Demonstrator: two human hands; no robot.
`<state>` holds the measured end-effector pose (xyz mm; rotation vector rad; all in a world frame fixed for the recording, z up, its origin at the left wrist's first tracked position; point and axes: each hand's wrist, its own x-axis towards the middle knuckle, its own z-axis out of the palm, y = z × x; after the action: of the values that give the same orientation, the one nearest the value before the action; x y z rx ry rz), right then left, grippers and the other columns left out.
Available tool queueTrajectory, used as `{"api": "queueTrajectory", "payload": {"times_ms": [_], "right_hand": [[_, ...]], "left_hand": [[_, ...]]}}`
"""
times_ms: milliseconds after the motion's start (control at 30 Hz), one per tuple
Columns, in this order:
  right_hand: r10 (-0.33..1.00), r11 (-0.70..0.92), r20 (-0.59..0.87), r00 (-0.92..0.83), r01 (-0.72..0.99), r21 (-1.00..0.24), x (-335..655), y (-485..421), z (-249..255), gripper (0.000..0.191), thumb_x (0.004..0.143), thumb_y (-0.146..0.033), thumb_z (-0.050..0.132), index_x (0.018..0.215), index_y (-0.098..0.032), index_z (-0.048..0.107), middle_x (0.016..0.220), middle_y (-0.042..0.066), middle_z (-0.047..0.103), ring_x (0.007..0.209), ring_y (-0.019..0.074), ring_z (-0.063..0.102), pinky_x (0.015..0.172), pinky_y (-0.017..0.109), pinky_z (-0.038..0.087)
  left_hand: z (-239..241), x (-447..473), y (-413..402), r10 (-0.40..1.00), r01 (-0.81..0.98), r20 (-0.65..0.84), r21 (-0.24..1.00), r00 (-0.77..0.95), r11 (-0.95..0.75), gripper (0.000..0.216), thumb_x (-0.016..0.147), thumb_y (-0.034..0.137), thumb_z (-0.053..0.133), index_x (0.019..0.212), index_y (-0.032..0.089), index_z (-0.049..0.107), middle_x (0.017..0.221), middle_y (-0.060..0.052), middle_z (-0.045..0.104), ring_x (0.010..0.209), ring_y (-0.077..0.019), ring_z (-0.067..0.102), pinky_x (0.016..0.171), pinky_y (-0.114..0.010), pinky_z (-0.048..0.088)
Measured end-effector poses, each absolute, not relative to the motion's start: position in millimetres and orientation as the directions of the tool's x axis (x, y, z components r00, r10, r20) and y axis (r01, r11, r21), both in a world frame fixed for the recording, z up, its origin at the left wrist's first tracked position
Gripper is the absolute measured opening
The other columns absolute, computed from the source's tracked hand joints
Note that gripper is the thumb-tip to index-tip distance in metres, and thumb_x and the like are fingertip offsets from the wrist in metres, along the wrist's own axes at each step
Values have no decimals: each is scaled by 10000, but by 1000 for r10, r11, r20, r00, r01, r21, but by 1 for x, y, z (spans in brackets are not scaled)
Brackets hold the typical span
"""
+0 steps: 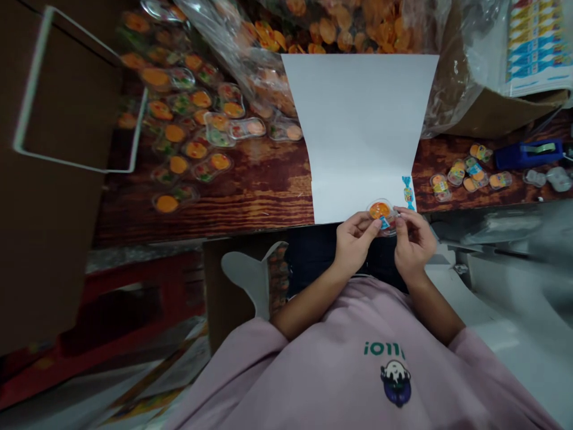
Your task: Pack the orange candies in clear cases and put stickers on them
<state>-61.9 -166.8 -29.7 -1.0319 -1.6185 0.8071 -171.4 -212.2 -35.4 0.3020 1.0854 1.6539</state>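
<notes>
Between my two hands, over the near edge of a white sheet (358, 137), is a small clear plastic container (380, 207) with an orange round part inside. My left hand (355, 242) pinches its left side. A small blue piece (384, 223), which looks like a sticker, shows by my left fingertips. On the right side, the fingers of my right hand (412, 240) are closed at the container's edge. Just beyond my right hand, a blue and yellow candy-shaped sticker (407, 192) lies on the sheet.
Many clear containers with orange parts (174, 132) are spread over the left of the wooden table (264, 185). Several stickered containers (477, 173) and a blue tape dispenser (528, 154) lie at right. Behind are a plastic bag of orange pieces (331, 27) and a cardboard box (496, 113).
</notes>
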Motion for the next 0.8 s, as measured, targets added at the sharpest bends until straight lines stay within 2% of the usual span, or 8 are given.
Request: {"api": "queueTrajectory", "payload": {"times_ms": [133, 300, 467, 633, 800], "right_hand": [[850, 527, 486, -204, 356, -772, -53, -165, -20, 101, 975, -322, 664, 1024, -297, 748, 1085, 58, 752, 1004, 245, 703, 921, 480, 559], [699, 704, 635, -329, 478, -526, -46, -169, -14, 185, 928, -222, 714, 1052, -341, 781, 984, 45, 741, 892, 225, 643, 857, 452, 515], [642, 749, 614, -458, 546, -376, -42, -167, -16, 193, 931, -222, 696, 1064, -326, 790, 952, 51, 744, 838, 209, 630, 829, 445, 490], [600, 783, 622, -503, 527, -330, -40, -166, -9, 187, 942, -216, 701, 1063, -327, 788, 948, 36, 750, 825, 192, 623, 826, 433, 440], [671, 733, 579, -463, 532, -424, -44, -174, -5, 264, 943, -236, 717, 1148, -389, 783, 1002, 38, 741, 873, 205, 630, 905, 465, 421]], "left_hand": [[-29, -172, -215, 862, -645, -336, 764, -380, 14, 476, 708, 547, 918, 885, 161, 703, 831, -35, 803, 716, -175, 765, 693, -300, 669], [-19, -172, -219, 871, -644, -315, 765, -376, -1, 477, 736, 551, 899, 938, 169, 697, 791, -17, 785, 722, -178, 767, 744, -328, 679], [-19, -174, -220, 870, -649, -317, 761, -377, -5, 484, 721, 541, 912, 938, 173, 684, 817, -21, 793, 755, -185, 776, 787, -346, 684], [-20, -175, -220, 877, -669, -323, 744, -357, 2, 495, 703, 557, 918, 911, 172, 688, 823, -22, 797, 755, -183, 776, 792, -349, 689], [-14, -176, -221, 867, -678, -320, 734, -383, -29, 480, 693, 547, 930, 869, 180, 674, 735, 7, 766, 675, -156, 750, 738, -314, 687]]}}
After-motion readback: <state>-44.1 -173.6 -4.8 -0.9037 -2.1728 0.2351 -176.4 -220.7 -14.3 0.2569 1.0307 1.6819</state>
